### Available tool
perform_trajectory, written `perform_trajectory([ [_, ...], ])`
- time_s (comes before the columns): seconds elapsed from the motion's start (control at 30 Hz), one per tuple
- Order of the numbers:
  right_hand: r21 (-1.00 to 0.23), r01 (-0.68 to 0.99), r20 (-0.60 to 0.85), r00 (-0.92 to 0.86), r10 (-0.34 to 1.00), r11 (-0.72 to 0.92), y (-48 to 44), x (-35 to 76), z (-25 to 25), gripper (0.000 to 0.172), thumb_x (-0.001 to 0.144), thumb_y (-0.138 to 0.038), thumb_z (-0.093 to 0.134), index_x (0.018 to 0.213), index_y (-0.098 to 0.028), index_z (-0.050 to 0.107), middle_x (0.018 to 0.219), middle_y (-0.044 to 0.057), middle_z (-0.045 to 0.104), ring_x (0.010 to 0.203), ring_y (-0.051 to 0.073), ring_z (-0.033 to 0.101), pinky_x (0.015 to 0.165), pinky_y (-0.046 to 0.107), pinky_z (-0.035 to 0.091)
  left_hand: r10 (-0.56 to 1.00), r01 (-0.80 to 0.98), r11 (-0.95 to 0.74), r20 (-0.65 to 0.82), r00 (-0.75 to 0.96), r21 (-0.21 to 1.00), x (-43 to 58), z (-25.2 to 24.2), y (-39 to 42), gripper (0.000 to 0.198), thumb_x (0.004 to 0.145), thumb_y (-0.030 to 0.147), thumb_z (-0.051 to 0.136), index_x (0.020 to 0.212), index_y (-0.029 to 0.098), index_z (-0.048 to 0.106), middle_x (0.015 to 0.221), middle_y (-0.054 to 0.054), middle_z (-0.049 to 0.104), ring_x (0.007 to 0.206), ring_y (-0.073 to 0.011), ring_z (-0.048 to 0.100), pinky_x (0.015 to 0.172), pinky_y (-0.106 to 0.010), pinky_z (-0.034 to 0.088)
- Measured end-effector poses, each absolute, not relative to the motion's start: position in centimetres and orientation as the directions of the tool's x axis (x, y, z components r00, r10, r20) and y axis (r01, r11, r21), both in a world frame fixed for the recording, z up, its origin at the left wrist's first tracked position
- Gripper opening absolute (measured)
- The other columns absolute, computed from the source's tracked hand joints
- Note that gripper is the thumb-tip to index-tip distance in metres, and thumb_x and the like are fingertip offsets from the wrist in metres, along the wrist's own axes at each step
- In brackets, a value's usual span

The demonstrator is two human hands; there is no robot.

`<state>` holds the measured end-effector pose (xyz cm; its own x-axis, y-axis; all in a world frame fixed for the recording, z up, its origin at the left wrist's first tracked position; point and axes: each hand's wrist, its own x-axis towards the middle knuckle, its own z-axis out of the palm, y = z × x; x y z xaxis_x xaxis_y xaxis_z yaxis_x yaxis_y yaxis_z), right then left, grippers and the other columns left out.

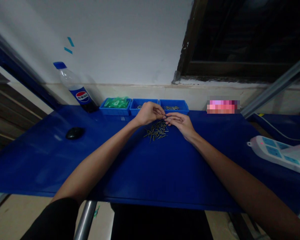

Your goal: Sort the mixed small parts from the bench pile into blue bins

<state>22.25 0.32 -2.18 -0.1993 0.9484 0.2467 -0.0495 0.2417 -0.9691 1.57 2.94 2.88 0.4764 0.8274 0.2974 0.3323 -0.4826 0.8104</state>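
Note:
Both of my arms reach out over a blue table (145, 173). My left hand (149, 113) is curled, its fingertips pinched together over a small thin part that I cannot make out. My right hand (180, 122) meets it fingertip to fingertip, fingers bent and pinching at the same spot. Just below the two hands lies a loose pile of thin metal pins (157, 130) on the table. Behind the hands stand three small blue bins: the left bin (115, 104) holds green pieces, the middle bin (140, 106) and the right bin (176, 106) hold more pins.
A Pepsi bottle (76, 88) leans at the back left by the wall. A black mouse (74, 133) lies on the left of the table. A white power strip (280, 153) with a cable rests at the right. A metal table leg (86, 220) shows below the front edge.

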Motion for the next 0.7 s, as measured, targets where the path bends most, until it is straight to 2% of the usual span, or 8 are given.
perform_trajectory([
  [0.1, -0.971, -0.141, 0.218, -0.197, 0.956, 0.192, 0.2, 22.2, -2.0, 0.028, 0.071, -0.037, 0.086, 0.094, -0.023, 0.081, 0.087, 0.005, 0.080, 0.081, 0.022, 0.074, 0.082, 0.041, 0.059, 0.829, 0.312, -0.460, 0.277, 0.485, 0.831, 1.7, 3.0, 2.8, 0.024, 0.076, 0.031, 0.080, 0.086, 0.009, 0.075, 0.078, -0.011, 0.078, 0.069, -0.0164, 0.074, 0.068, -0.027, 0.060],
  [0.2, -0.966, -0.202, 0.199, -0.186, 0.962, 0.161, 0.3, 22.2, -2.0, 0.025, 0.070, -0.035, 0.087, 0.092, -0.023, 0.082, 0.088, 0.006, 0.080, 0.082, 0.021, 0.074, 0.088, 0.042, 0.059, 0.819, 0.350, -0.487, 0.279, 0.502, 0.800, 1.4, 3.1, 3.1, 0.026, 0.078, 0.035, 0.079, 0.085, 0.010, 0.075, 0.076, -0.010, 0.078, 0.067, -0.0159, 0.073, 0.065, -0.026, 0.058],
  [0.3, -0.961, -0.188, 0.224, -0.109, 0.969, 0.201, 0.9, 22.2, -2.1, 0.025, 0.072, -0.034, 0.087, 0.094, -0.023, 0.082, 0.090, 0.006, 0.081, 0.086, 0.023, 0.075, 0.093, 0.047, 0.058, 0.811, 0.475, -0.536, 0.268, 0.520, 0.698, 0.7, 3.2, 3.6, 0.025, 0.080, 0.035, 0.078, 0.090, 0.012, 0.077, 0.081, -0.010, 0.079, 0.075, -0.0175, 0.075, 0.069, -0.026, 0.057],
  [0.37, -0.954, -0.157, 0.266, -0.052, 0.963, 0.255, 1.3, 22.3, -2.1, 0.029, 0.074, -0.035, 0.085, 0.101, -0.025, 0.081, 0.103, 0.007, 0.081, 0.097, 0.026, 0.075, 0.099, 0.050, 0.057, 0.814, 0.579, -0.554, 0.244, 0.526, 0.598, 0.2, 3.1, 3.9, 0.022, 0.081, 0.029, 0.075, 0.095, 0.012, 0.078, 0.085, -0.010, 0.079, 0.078, -0.0183, 0.075, 0.072, -0.027, 0.057],
  [0.47, -0.941, -0.137, 0.317, -0.051, 0.947, 0.308, 1.6, 22.7, -2.2, 0.047, 0.076, -0.033, 0.083, 0.122, -0.029, 0.075, 0.127, 0.007, 0.075, 0.112, 0.029, 0.073, 0.104, 0.051, 0.055, 0.788, 0.658, -0.588, 0.152, 0.596, 0.470, -0.1, 2.9, 4.0, 0.024, 0.082, 0.020, 0.071, 0.103, 0.010, 0.079, 0.092, -0.011, 0.080, 0.083, -0.0190, 0.076, 0.076, -0.027, 0.056],
  [0.57, -0.943, -0.123, 0.320, -0.073, 0.945, 0.310, 1.5, 23.1, -2.3, 0.056, 0.078, -0.030, 0.080, 0.132, -0.030, 0.069, 0.130, 0.007, 0.073, 0.110, 0.029, 0.073, 0.100, 0.049, 0.057, 0.739, 0.670, -0.645, 0.077, 0.669, 0.369, 0.2, 2.6, 3.8, 0.029, 0.082, 0.014, 0.067, 0.109, 0.011, 0.078, 0.098, -0.011, 0.080, 0.089, -0.0195, 0.075, 0.080, -0.027, 0.055],
  [0.7, -0.952, -0.071, 0.303, -0.085, 0.949, 0.298, 1.2, 23.2, -2.6, 0.046, 0.080, -0.029, 0.076, 0.126, -0.027, 0.071, 0.123, 0.008, 0.076, 0.097, 0.026, 0.075, 0.089, 0.045, 0.059, 0.731, 0.686, -0.660, 0.051, 0.681, 0.305, 0.7, 2.4, 3.4, 0.036, 0.080, 0.005, 0.061, 0.111, 0.013, 0.078, 0.092, -0.009, 0.079, 0.083, -0.0176, 0.073, 0.075, -0.025, 0.052],
])
